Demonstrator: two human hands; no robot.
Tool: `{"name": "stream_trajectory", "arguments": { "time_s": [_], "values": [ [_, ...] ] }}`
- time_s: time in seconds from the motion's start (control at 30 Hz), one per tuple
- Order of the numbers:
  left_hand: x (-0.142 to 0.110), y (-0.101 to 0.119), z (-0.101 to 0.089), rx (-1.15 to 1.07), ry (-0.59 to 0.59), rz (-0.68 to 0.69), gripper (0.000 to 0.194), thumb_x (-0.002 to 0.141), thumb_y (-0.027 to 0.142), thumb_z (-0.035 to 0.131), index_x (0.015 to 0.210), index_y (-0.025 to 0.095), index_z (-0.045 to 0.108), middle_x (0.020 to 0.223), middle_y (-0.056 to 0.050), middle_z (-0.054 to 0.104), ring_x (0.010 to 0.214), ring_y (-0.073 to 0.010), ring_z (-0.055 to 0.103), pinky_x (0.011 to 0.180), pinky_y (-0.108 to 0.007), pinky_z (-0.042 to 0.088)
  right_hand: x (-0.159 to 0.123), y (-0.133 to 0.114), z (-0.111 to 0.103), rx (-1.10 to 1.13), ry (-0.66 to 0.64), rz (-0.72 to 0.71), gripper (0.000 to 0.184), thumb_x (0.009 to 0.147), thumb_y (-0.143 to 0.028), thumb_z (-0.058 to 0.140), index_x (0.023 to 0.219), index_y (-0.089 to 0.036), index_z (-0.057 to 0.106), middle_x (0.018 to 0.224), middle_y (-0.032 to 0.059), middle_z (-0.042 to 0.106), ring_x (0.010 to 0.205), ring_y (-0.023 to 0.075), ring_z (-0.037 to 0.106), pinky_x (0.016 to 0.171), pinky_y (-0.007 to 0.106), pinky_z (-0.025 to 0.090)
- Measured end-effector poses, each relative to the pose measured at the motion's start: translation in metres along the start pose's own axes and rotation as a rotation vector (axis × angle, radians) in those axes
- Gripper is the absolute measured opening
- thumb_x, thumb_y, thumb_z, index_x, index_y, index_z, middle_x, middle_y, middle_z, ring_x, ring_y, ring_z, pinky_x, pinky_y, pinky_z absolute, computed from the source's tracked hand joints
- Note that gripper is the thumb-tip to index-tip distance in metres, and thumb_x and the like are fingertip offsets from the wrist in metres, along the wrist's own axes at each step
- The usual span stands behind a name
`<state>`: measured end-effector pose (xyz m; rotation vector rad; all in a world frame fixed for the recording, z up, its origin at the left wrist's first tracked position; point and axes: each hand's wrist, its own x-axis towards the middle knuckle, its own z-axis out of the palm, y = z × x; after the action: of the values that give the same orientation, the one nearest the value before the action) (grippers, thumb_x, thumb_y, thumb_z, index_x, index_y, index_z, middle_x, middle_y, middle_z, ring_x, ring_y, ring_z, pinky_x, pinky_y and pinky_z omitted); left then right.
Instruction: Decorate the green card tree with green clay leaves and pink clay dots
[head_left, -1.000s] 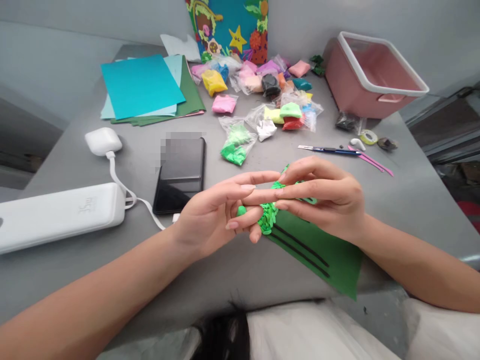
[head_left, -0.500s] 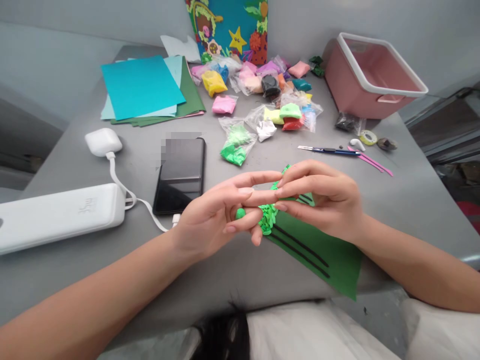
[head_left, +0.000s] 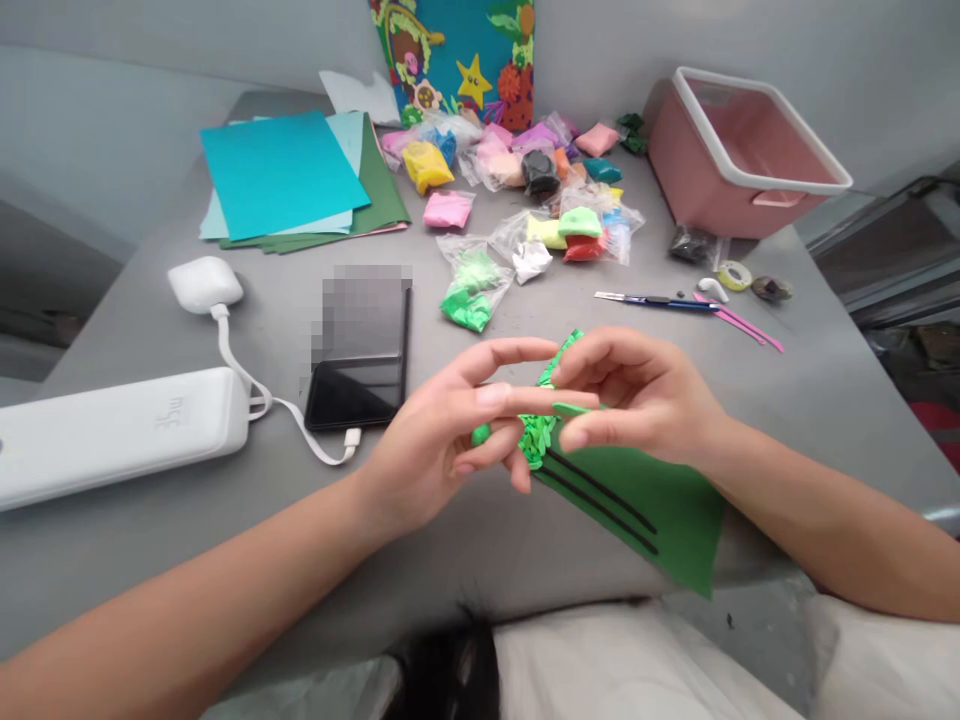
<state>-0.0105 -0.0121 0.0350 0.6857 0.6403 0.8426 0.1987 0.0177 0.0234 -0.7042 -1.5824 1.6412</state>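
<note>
My left hand point(head_left: 457, 430) hovers over the table's middle with fingers stretched out, and a small ball of green clay point(head_left: 481, 434) is tucked against its lower fingers. A flat sliver of green clay point(head_left: 571, 408) lies on its extended finger. My right hand point(head_left: 637, 395) meets it from the right, thumb and fingers curled at that sliver. Beneath both lies a green paper sheet point(head_left: 645, 500) with black lines and a patch of small green clay pieces point(head_left: 536, 440).
A black phone point(head_left: 360, 375) and white power bank point(head_left: 112, 430) with cable and earbud case point(head_left: 204, 283) lie left. Bags of coloured clay point(head_left: 525, 190), coloured paper sheets point(head_left: 289, 175), a pink bin point(head_left: 739, 150), a blue tool point(head_left: 660, 299) and a pink tool point(head_left: 739, 320) sit behind.
My right hand's fingers have drawn back and curled, sliding a little to the right along my left finger and uncovering a flat green clay sliver. My left hand stays nearly still.
</note>
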Motion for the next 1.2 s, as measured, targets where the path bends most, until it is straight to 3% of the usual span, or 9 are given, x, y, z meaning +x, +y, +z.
{"name": "stream_trajectory", "arguments": {
  "time_s": [0.1,0.23,0.33,0.43,0.53,0.67,0.77,1.03,1.2],
  "values": [
    [0.003,0.0,0.001,-0.013,0.124,-0.005,0.039,0.084,0.029,0.077,0.117,0.017,0.062,0.094,-0.008,0.082,0.04,-0.0014,0.025,0.052,-0.026,0.058,0.006,-0.005,-0.022,-0.204,0.022,-0.013,0.067,0.058,-0.044,0.098,0.113,-0.023,0.067,0.085,-0.0011,0.07,0.075,0.0153,0.067,0.066,0.028,0.057],
    [0.007,-0.003,-0.006,0.083,0.278,-0.001,0.046,0.079,0.023,0.086,0.117,0.019,0.06,0.097,-0.004,0.082,0.044,-0.0018,0.046,0.05,-0.017,0.053,0.012,-0.008,-0.08,-1.045,0.376,-0.102,0.022,0.088,-0.038,0.074,0.104,-0.023,0.072,0.093,0.0061,0.072,0.082,0.0211,0.066,0.081,0.039,0.055],
    [0.01,-0.005,-0.01,0.127,0.357,-0.004,0.051,0.073,0.023,0.092,0.113,0.019,0.061,0.092,-0.002,0.081,0.058,-0.0059,0.06,0.048,-0.014,0.05,0.015,-0.002,-0.124,-1.507,0.206,0.094,0.02,0.086,-0.029,0.068,0.102,-0.02,0.075,0.101,0.0124,0.072,0.099,0.0324,0.066,0.089,0.048,0.052],
    [0.011,-0.004,-0.01,0.134,0.406,-0.02,0.054,0.069,0.025,0.094,0.111,0.018,0.061,0.086,-0.002,0.08,0.064,-0.0079,0.063,0.045,-0.013,0.046,0.018,0.006,-0.147,-1.569,0.125,0.185,0.022,0.087,-0.027,0.061,0.101,-0.02,0.075,0.098,0.0119,0.073,0.095,0.0312,0.066,0.086,0.045,0.053],
    [0.011,-0.001,-0.007,0.116,0.42,-0.023,0.054,0.072,0.023,0.092,0.116,0.019,0.061,0.097,-0.005,0.08,0.053,-0.0039,0.055,0.045,-0.014,0.044,0.018,0.013,-0.149,-1.573,0.088,0.194,0.022,0.088,-0.024,0.056,0.101,-0.019,0.073,0.095,0.0119,0.071,0.091,0.0288,0.065,0.082,0.042,0.053],
    [0.01,0.005,-0.003,-0.004,0.383,-0.051,0.03,0.091,0.029,0.071,0.118,0.017,0.062,0.119,-0.013,0.077,0.037,0.0028,0.029,0.046,-0.019,0.048,0.013,0.022,-0.14,-1.631,0.149,0.154,0.021,0.089,-0.019,0.052,0.103,-0.015,0.068,0.101,0.0166,0.068,0.097,0.0316,0.063,0.085,0.045,0.052],
    [0.01,0.009,-0.001,-0.076,0.371,-0.093,0.024,0.096,0.03,0.057,0.113,0.015,0.064,0.121,-0.017,0.076,0.035,0.0009,0.028,0.046,-0.023,0.049,0.009,0.025,-0.135,-1.656,0.152,0.113,0.024,0.089,-0.015,0.05,0.109,-0.015,0.064,0.106,0.0183,0.066,0.1,0.0328,0.062,0.088,0.047,0.051],
    [0.009,0.012,0.0,-0.07,0.322,-0.09,0.035,0.098,0.034,0.05,0.122,0.012,0.06,0.129,-0.021,0.071,0.036,-0.0012,0.03,0.047,-0.027,0.051,0.01,0.014,-0.13,-1.621,0.079,0.239,0.027,0.085,-0.015,0.051,0.106,-0.017,0.067,0.098,0.0123,0.066,0.089,0.0272,0.063,0.082,0.04,0.051],
    [0.009,0.011,-0.001,-0.06,0.285,-0.097,0.045,0.1,0.039,0.043,0.132,0.009,0.055,0.136,-0.024,0.066,0.037,-0.0025,0.031,0.048,-0.03,0.053,0.01,0.012,-0.112,-1.581,0.105,0.054,0.022,0.09,-0.018,0.049,0.108,-0.016,0.062,0.111,0.0158,0.064,0.093,0.0265,0.064,0.083,0.039,0.05]
  ]
}}
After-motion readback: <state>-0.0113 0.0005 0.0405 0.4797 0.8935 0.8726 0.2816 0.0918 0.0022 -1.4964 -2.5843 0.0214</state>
